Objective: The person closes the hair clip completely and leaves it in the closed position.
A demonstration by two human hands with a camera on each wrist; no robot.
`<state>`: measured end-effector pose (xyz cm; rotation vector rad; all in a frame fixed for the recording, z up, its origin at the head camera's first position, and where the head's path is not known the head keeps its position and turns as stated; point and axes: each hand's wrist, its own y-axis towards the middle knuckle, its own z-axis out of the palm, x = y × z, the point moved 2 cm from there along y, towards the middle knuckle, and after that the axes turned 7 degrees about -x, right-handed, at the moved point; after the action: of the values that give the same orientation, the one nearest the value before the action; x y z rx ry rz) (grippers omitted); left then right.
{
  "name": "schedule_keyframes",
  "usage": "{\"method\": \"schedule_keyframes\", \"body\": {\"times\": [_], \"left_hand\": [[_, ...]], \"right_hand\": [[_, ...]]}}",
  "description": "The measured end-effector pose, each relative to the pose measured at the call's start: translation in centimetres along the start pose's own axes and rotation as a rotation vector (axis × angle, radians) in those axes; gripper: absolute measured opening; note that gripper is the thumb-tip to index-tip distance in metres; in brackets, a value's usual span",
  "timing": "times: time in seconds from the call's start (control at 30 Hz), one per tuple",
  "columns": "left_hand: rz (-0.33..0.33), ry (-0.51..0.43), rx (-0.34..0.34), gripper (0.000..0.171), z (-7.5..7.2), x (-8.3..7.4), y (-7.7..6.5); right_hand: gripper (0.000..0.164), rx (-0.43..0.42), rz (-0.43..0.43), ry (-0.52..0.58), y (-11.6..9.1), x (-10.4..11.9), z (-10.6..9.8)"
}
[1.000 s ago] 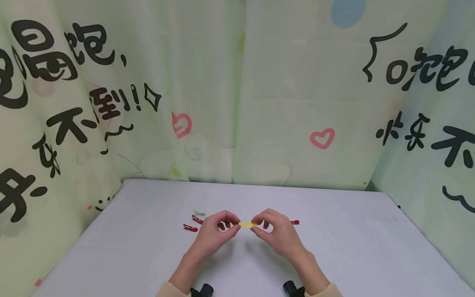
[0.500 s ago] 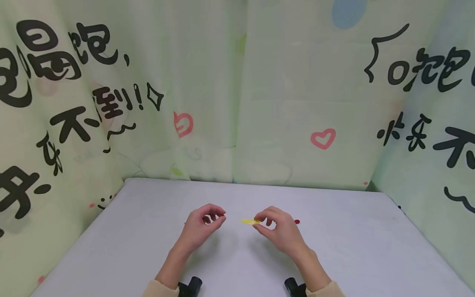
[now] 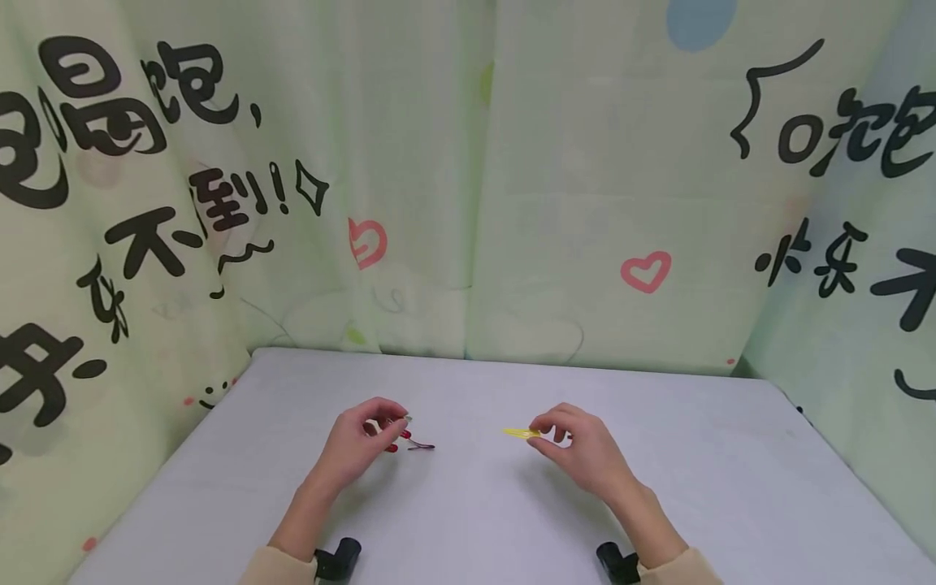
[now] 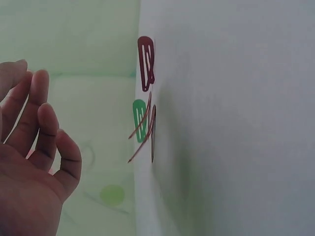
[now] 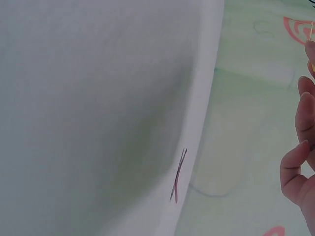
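Note:
A yellow snap hair clip [image 3: 517,433] is pinched between the thumb and index finger of my right hand [image 3: 588,459], above the table. In the right wrist view only a sliver of it shows at the edge. My left hand [image 3: 354,447] hovers with loosely bent fingers and nothing between them. Beside and beyond its fingertips lie red hair clips [image 3: 421,446], partly covered by the hand. The left wrist view shows a flat red clip [image 4: 146,64], a green clip [image 4: 140,104] and thin reddish clips [image 4: 153,132] seen edge-on with their arms spread.
The hands are over a white-covered table [image 3: 468,512]. Another dark reddish clip [image 5: 177,177] lies near the table's edge in the right wrist view. A pale green curtain [image 3: 541,203] with black lettering stands behind and at both sides.
My left hand has let go of the yellow hair clip and moved left towards the red clips. My right hand keeps the yellow clip and has drifted slightly right.

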<state>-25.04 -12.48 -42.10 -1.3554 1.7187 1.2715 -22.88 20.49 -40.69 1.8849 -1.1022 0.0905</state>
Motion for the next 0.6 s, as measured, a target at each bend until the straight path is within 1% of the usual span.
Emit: {"method": "schedule_keyframes", "body": {"times": [0.2, 0.33, 0.47, 0.6], "left_hand": [[-0.001, 0.111, -0.022, 0.016, -1.8, 0.9, 0.6], [-0.014, 0.150, -0.021, 0.015, -2.6, 1.8, 0.9], [-0.020, 0.187, -0.002, 0.015, -3.1, 2.4, 1.0], [-0.034, 0.227, 0.028, 0.015, -3.5, 2.7, 1.2]], "right_hand": [[0.026, 0.017, 0.035, -0.024, -0.4, -1.1, -1.2], [0.025, 0.030, 0.062, -0.025, -0.4, -1.6, -1.9], [0.025, 0.039, 0.060, -0.028, -0.5, -2.0, -2.5], [0.025, 0.027, 0.051, -0.036, -0.5, -2.5, -2.9]]}}
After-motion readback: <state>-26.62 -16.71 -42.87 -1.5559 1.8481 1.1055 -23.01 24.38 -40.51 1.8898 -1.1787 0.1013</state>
